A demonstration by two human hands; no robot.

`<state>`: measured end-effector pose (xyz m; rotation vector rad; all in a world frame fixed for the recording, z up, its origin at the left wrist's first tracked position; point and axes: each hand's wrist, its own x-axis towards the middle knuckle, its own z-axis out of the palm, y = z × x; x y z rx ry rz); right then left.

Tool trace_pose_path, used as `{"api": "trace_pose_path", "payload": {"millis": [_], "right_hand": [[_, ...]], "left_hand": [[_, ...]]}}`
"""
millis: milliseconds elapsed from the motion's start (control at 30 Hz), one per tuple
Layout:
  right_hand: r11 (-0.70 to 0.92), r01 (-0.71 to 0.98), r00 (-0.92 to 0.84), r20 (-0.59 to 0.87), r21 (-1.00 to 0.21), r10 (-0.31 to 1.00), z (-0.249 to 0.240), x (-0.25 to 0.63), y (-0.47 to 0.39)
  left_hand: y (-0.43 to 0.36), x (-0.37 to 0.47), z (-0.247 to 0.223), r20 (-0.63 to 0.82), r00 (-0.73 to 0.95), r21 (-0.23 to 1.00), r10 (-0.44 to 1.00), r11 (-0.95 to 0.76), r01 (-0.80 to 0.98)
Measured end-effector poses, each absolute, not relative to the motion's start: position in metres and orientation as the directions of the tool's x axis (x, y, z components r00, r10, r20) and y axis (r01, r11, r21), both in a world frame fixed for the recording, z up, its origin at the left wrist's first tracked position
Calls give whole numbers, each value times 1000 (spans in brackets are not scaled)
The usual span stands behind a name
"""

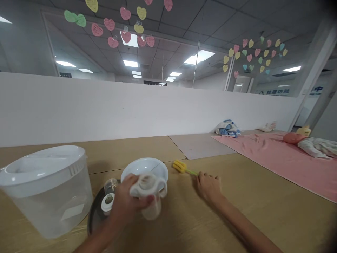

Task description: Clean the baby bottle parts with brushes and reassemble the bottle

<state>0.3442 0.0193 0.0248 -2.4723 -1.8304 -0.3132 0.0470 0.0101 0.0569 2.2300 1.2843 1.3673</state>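
My left hand (129, 200) is closed around a clear baby bottle (152, 207) with a white handled collar, held upright above the table and slightly blurred. Just behind the bottle sits a white bowl (144, 165). My right hand (210, 186) rests on the table, its fingers closed on the green handle of a bottle brush (180, 166) with a yellow sponge head. To the left, partly covered by my left arm, a dark round tray (96, 211) carries a white ring cap (107, 202) and a small clear cup (110, 185).
A large lidded translucent bucket (60, 203) stands at the left. On the right lies a pink cloth (263, 154) with a doll (310, 144) on it and a yellowish bottle (304, 131) behind. A crumpled blue and white cloth (228, 128) is by the low white wall (118, 109).
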Motion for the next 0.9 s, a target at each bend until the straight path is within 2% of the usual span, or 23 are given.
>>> {"api": "trace_pose_path", "payload": {"millis": [133, 233, 300, 367, 500, 600, 700, 800, 900], "right_hand": [[-173, 969, 145, 162, 174, 976, 17, 331, 19], [-107, 969, 102, 32, 224, 994, 30, 317, 31], [-36, 976, 56, -90, 214, 994, 51, 306, 46], [55, 980, -32, -122, 189, 992, 75, 289, 65], [204, 966, -201, -34, 159, 979, 104, 246, 97], [323, 937, -328, 21, 136, 944, 99, 217, 110], [352, 928, -360, 53, 122, 931, 82, 206, 116], [340, 935, -349, 94, 100, 933, 73, 210, 117], [319, 944, -327, 117, 79, 938, 76, 218, 114]], "left_hand": [[-13, 69, 26, 578, 299, 533, 759, -629, 566], [-17, 71, 11, 596, 337, 489, 729, -662, 568], [-16, 69, 3, 614, 325, 463, 719, -662, 589], [-15, 68, -2, 621, 299, 445, 725, -640, 627], [-11, 57, -6, 663, 305, 359, 684, -648, 672], [-8, 30, 1, 746, 275, 271, 606, -654, 706], [-2, 0, 10, 770, 160, 239, 617, -513, 825], [6, -13, 12, 717, 107, 160, 688, -313, 936], [14, -10, 8, 643, 100, 74, 759, -192, 979]]}}
